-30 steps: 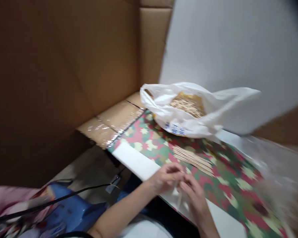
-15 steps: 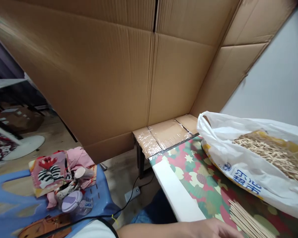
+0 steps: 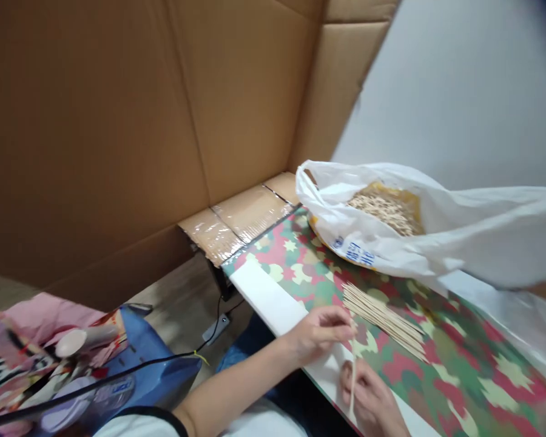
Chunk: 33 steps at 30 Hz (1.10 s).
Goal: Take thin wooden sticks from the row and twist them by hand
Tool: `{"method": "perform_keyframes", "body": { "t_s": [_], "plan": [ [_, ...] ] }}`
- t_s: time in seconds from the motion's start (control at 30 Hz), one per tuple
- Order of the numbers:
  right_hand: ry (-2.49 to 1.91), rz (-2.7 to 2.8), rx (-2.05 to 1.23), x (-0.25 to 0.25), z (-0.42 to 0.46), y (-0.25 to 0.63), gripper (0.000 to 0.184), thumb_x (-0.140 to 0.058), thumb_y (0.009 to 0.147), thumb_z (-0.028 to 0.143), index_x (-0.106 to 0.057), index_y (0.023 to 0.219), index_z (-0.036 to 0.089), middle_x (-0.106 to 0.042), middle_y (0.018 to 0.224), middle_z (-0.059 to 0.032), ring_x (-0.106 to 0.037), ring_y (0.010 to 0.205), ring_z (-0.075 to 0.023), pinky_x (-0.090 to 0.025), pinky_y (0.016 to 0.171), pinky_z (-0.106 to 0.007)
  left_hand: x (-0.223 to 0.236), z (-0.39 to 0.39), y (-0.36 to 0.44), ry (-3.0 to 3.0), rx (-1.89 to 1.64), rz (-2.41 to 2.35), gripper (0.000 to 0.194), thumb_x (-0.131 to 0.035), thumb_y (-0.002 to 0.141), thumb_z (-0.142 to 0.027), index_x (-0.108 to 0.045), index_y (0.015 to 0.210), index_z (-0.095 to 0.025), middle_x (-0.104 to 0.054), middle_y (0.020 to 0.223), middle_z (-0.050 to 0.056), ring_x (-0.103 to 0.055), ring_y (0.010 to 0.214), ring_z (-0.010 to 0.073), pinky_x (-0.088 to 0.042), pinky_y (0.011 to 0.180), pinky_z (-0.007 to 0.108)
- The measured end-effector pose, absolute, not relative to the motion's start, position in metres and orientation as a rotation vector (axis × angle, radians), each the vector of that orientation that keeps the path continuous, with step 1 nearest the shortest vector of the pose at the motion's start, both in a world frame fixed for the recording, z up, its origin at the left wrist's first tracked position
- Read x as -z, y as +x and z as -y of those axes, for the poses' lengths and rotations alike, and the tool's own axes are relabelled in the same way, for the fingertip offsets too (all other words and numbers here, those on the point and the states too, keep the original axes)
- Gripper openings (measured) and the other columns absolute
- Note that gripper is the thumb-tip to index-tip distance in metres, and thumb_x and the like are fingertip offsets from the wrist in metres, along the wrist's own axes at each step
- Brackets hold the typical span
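A thin pale wooden stick [image 3: 353, 377] stands nearly upright between my hands, over the white strip [image 3: 267, 298] along the table's near edge. My left hand [image 3: 323, 332] pinches its upper end between thumb and fingertips. Lower down, my right hand [image 3: 369, 394] has its fingers curled and closed around the same stick. Just beyond both hands, a bundle of similar sticks [image 3: 384, 318] lies on the camouflage-patterned tabletop [image 3: 318, 285].
Behind the bundle, a white plastic bag [image 3: 409, 252] gapes, with many short sticks [image 3: 386, 209] inside. Tall cardboard [image 3: 250, 97] walls the far side. At left, a blue stool [image 3: 161, 358] bears cloth and a lidded cup [image 3: 73, 400]. A black cable [image 3: 164, 362] crosses the lower left.
The view has swung right and down. My left hand, earlier at the bottom edge near the bundle, now pinches a stick, and my right hand has come into view holding it too.
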State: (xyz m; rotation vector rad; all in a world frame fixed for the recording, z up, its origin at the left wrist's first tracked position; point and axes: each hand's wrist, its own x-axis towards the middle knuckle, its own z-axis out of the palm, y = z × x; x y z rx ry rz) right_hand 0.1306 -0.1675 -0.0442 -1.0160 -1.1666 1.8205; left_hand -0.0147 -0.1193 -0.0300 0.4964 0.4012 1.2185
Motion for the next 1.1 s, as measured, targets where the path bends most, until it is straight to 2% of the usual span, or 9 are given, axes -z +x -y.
{"method": "perform_keyframes", "body": {
  "t_s": [0.13, 0.3, 0.7, 1.1],
  "plan": [
    [-0.903, 1.134, -1.86, 0.034, 0.167, 0.123, 0.029, -0.061, 0.075, 0.043, -0.049, 0.065, 0.019, -0.05, 0.059, 0.0003, -0.04, 0.054, -0.0113, -0.03, 0.052, -0.024, 0.024, 0.121, -0.019, 0.586, -1.229, -0.441, 0.023, -0.076, 0.061, -0.027, -0.06, 0.069, -0.013, -0.054, 0.064, -0.001, -0.048, 0.058, 0.008, -0.036, 0.059, 0.02],
    [-0.807, 0.998, -1.898, 0.032, 0.169, 0.117, 0.023, -0.063, 0.072, 0.037, -0.05, 0.068, 0.019, -0.052, 0.057, 0.0009, -0.044, 0.053, -0.0121, -0.03, 0.053, -0.025, 0.022, 0.122, -0.021, 0.739, -1.28, -0.495, 0.018, -0.072, 0.067, -0.027, -0.059, 0.07, -0.014, -0.05, 0.07, 0.0, -0.044, 0.067, 0.0088, -0.034, 0.063, 0.019],
    [-0.724, 0.909, -1.994, 0.031, 0.172, 0.118, 0.018, -0.064, 0.068, 0.03, -0.05, 0.067, 0.018, -0.055, 0.055, 0.0016, -0.046, 0.053, -0.0115, -0.032, 0.056, -0.024, 0.016, 0.122, -0.023, 0.952, -1.321, -0.534, 0.012, -0.066, 0.073, -0.027, -0.059, 0.072, -0.018, -0.044, 0.073, 0.0, -0.039, 0.072, 0.012, -0.032, 0.065, 0.022],
    [-0.814, 0.805, -1.796, 0.032, 0.177, 0.121, 0.012, -0.058, 0.07, 0.025, -0.049, 0.066, 0.019, -0.053, 0.052, 0.0017, -0.045, 0.052, -0.0121, -0.029, 0.055, -0.024, 0.014, 0.119, -0.021, 0.967, -1.292, -0.573, 0.016, -0.063, 0.076, -0.031, -0.06, 0.07, -0.017, -0.043, 0.071, 0.001, -0.04, 0.069, 0.0116, -0.032, 0.063, 0.023]
  ]
}}
